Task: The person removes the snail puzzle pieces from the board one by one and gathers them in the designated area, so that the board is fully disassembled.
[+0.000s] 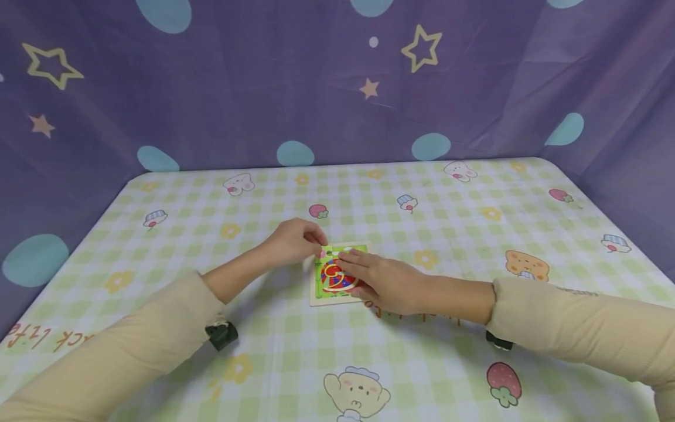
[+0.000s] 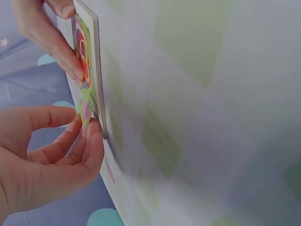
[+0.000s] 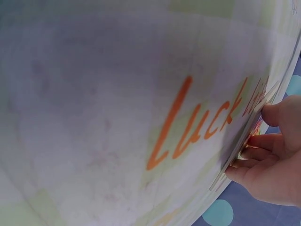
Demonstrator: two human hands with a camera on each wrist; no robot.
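A small square jigsaw puzzle in a pale wooden tray [image 1: 337, 303] lies flat on the table, its picture [image 1: 335, 272] showing a red and blue snail-like spiral on green. At its far left corner my left hand [image 1: 295, 241] pinches a green puzzle piece [image 2: 85, 109] with a pink spot between thumb and fingers. In the left wrist view this piece tilts out from the tray. My right hand [image 1: 392, 284] lies over the right side of the puzzle, fingers extended across the picture and thumb by the near edge. It hides much of that side.
A tablecloth [image 1: 274, 351] with green checks and printed cartoons covers the table. Behind it hangs a purple curtain [image 1: 327, 88] with stars and blue spots. Dark wrist devices [image 1: 221, 334] sit under both cream sleeves [image 1: 158, 328].
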